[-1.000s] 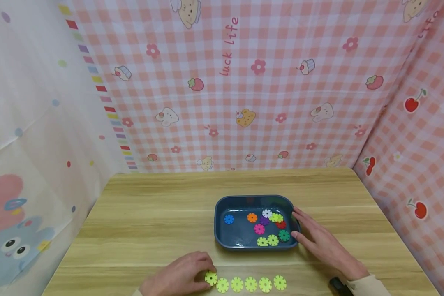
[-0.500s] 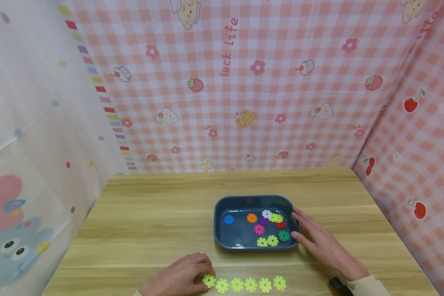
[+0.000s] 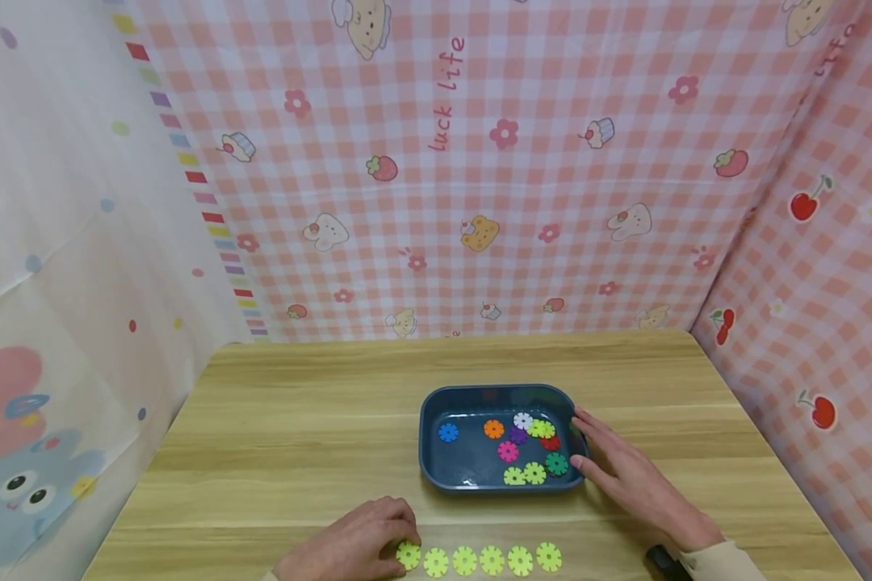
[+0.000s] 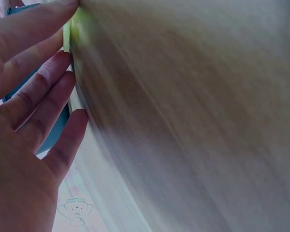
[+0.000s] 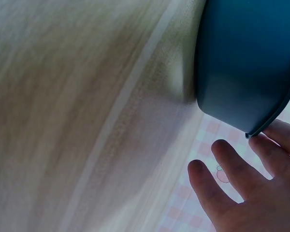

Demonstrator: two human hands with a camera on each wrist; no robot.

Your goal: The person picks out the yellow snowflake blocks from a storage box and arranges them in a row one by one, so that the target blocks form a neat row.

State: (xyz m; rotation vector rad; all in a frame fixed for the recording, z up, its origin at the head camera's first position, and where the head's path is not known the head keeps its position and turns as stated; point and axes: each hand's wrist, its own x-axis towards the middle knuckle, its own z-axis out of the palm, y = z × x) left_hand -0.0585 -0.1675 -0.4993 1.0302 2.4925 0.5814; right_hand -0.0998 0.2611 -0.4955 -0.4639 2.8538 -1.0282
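Observation:
At the front of the table, my left hand [image 3: 356, 541] pinches a yellow-green snowflake disc [image 3: 408, 555] between thumb and fingers, at the left end of a row of matching discs [image 3: 492, 559]. In the left wrist view, the disc's thin edge [image 4: 66, 37] shows by the fingertips, close to the tabletop; the other fingers extend loosely. A dark blue tray [image 3: 465, 476] stands behind the row. My right hand [image 3: 635, 484] touches its right rim with fingers fairly straight. The right wrist view shows the fingertips at the tray's rim [image 5: 275, 113], two fingers spread clear of it.
Inside the tray lie loose discs: a blue one [image 3: 448, 432] alone at left, an orange one [image 3: 493, 429], a pink one [image 3: 508, 451], a green one [image 3: 556, 463] and several others. A black object [image 3: 664, 561] sits by the right sleeve. Patterned cloth [image 3: 407, 202] hangs behind the table.
The left hand has shifted the pinched disc slightly left and toward the front, so it lies nearly level with the row. The right hand and tray have not visibly moved.

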